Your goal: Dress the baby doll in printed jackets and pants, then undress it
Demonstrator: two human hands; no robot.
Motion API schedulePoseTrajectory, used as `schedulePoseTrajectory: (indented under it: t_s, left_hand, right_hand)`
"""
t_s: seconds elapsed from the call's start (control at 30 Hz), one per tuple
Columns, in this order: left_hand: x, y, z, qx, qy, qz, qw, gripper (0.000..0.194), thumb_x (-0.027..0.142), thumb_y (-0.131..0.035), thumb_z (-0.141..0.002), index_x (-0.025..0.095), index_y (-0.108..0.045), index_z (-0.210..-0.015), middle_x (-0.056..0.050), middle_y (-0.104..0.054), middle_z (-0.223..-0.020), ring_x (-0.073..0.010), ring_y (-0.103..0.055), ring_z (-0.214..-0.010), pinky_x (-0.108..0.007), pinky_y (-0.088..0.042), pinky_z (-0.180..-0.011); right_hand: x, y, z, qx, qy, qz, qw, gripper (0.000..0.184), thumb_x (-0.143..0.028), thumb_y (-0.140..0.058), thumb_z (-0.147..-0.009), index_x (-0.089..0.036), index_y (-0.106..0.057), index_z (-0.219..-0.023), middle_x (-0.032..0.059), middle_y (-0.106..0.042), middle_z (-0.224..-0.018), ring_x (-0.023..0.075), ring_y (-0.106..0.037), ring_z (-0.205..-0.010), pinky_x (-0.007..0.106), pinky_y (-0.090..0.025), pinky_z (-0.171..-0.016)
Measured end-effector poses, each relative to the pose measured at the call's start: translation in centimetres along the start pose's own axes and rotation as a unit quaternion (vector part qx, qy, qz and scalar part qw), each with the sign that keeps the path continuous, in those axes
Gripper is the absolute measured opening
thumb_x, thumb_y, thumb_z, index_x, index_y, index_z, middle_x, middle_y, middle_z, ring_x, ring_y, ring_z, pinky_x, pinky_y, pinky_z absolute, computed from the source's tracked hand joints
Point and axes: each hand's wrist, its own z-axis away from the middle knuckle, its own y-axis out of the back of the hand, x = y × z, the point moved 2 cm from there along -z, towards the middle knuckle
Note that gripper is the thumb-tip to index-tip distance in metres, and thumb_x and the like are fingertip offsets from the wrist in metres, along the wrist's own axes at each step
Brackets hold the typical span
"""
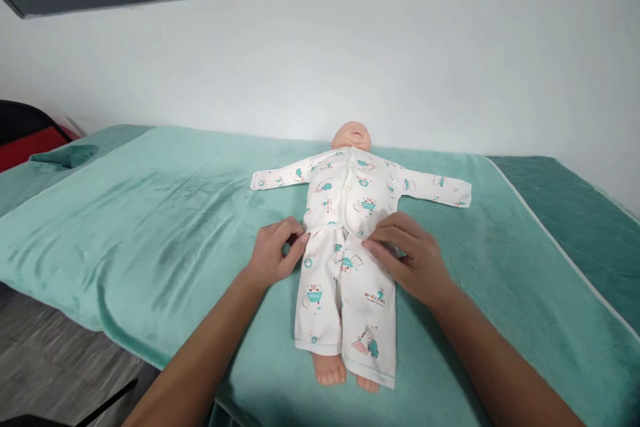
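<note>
A doll lies on its back on a green blanket, right in front of the person. Its head is at the far side, near the white wall, and its feet point to the person. It wears a white shirt and white pants, both with little green and pink pictures on them. The sleeves stick out to both sides. The shirt's bottom edge lies over the top of the pants, and its front parts a bit in the middle. The pant leg on the right of the view comes down lower, so only the toes peek out there, while most of the other foot shows.

The left hand is at the bottom corner of the shirt, by the doll's side, with thumb and finger close together. The right hand is over the other side, by the shirt's edge and the top of the pants, and its fingertips are close together too. I cannot tell if either hand has cloth in its fingers.

On the right, a darker green cloth shows past a pale edge. Far off on the left is something red and black, and down below is a bit of gray floor
</note>
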Motion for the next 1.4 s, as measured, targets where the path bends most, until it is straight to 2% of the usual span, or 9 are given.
schedulePoseTrajectory:
  t_s: [0.17,0.27,0.43,0.53,0.63,0.8,0.97,1.23,1.4]
  left_hand:
    - [-1.3,-0.1,-0.6,0.015,0.156,-0.003,0.988,0.027,0.038,-0.043,-0.099,0.022,-0.05,-0.079,0.002,-0.054,-0.064,-0.0138,-0.049,-0.06,-0.028,-0.038,-0.061]
    - [-2.1,-0.4,-1.5,-0.005,0.219,-0.003,0.976,0.035,0.044,-0.041,-0.098,0.022,-0.047,-0.073,0.002,-0.052,-0.06,-0.0146,-0.048,-0.06,-0.029,-0.035,-0.061]
    - [-2.8,-0.7,-2.3,-0.028,0.241,-0.007,0.97,0.039,0.047,-0.04,-0.096,0.022,-0.042,-0.066,0.003,-0.046,-0.057,-0.0149,-0.044,-0.06,-0.029,-0.031,-0.06]
    - [-2.9,-0.7,-2.2,-0.025,0.241,0.0,0.97,0.04,0.047,-0.041,-0.095,0.021,-0.042,-0.065,0.003,-0.045,-0.057,-0.0143,-0.043,-0.06,-0.029,-0.03,-0.061]
    - [-2.9,-0.6,-2.1,-0.019,0.241,0.013,0.97,0.04,0.047,-0.042,-0.094,0.02,-0.045,-0.065,0.003,-0.048,-0.058,-0.0136,-0.043,-0.06,-0.028,-0.03,-0.06]
    - [-3.0,-0.4,-2.1,-0.015,0.25,0.019,0.968,0.039,0.046,-0.044,-0.093,0.02,-0.049,-0.065,0.003,-0.051,-0.06,-0.0136,-0.045,-0.061,-0.028,-0.032,-0.061]
    - [-2.9,-0.4,-2.0,-0.016,0.251,0.028,0.967,0.039,0.048,-0.043,-0.093,0.02,-0.05,-0.066,0.003,-0.048,-0.057,-0.0135,-0.044,-0.06,-0.028,-0.032,-0.061]
    - [-3.4,-0.4,-1.8,-0.004,0.272,0.069,0.96,0.039,0.049,-0.045,-0.092,0.02,-0.055,-0.069,0.002,-0.054,-0.061,-0.0135,-0.048,-0.059,-0.028,-0.036,-0.06]
    - [-3.6,-0.4,-1.8,0.008,0.285,0.092,0.954,0.038,0.049,-0.048,-0.091,0.02,-0.056,-0.069,0.002,-0.054,-0.059,-0.013,-0.049,-0.057,-0.027,-0.038,-0.059]
  right_hand:
    - [-1.0,0.2,-0.2,-0.01,-0.011,-0.039,0.999,0.014,-0.021,-0.06,-0.094,-0.022,-0.065,-0.082,0.0038,-0.065,-0.08,0.0172,-0.058,-0.077,0.036,-0.046,-0.076]
    - [-2.5,-0.1,-0.2,-0.095,-0.02,-0.097,0.991,0.013,-0.022,-0.059,-0.095,-0.022,-0.065,-0.084,0.0009,-0.068,-0.082,0.0161,-0.061,-0.083,0.036,-0.044,-0.083]
    - [-6.1,-1.3,0.9,-0.324,-0.026,-0.067,0.943,0.021,-0.038,-0.072,-0.089,-0.022,-0.063,-0.078,-0.0037,-0.065,-0.077,0.015,-0.059,-0.082,0.035,-0.037,-0.087]
    - [-8.1,-1.4,1.8,-0.364,-0.046,-0.018,0.93,0.035,-0.049,-0.081,-0.077,-0.021,-0.062,-0.083,-0.0022,-0.066,-0.085,0.0181,-0.059,-0.086,0.036,-0.037,-0.086]
    - [-9.7,-1.4,2.7,-0.383,-0.033,0.054,0.922,0.028,-0.037,-0.08,-0.078,-0.02,-0.061,-0.089,0.0026,-0.066,-0.094,0.0215,-0.058,-0.089,0.038,-0.037,-0.085]
    - [-10.8,-2.5,4.0,-0.357,-0.016,0.141,0.923,0.002,-0.019,-0.061,-0.088,-0.018,-0.061,-0.09,0.0065,-0.065,-0.093,0.0231,-0.057,-0.087,0.039,-0.038,-0.081]
    - [-11.0,-3.7,5.4,-0.269,-0.031,0.138,0.953,0.014,-0.011,-0.05,-0.093,-0.019,-0.059,-0.085,0.0046,-0.063,-0.087,0.0198,-0.053,-0.08,0.038,-0.038,-0.081]
    - [-12.9,-2.4,5.9,-0.195,-0.042,0.042,0.979,0.011,-0.01,-0.051,-0.089,-0.02,-0.053,-0.084,0.0029,-0.059,-0.085,0.0196,-0.052,-0.084,0.037,-0.04,-0.083]
    - [-13.7,-2.7,6.0,-0.202,-0.011,0.102,0.974,0.014,-0.014,-0.051,-0.093,-0.02,-0.061,-0.102,0.0051,-0.062,-0.093,0.0223,-0.055,-0.089,0.041,-0.039,-0.087]
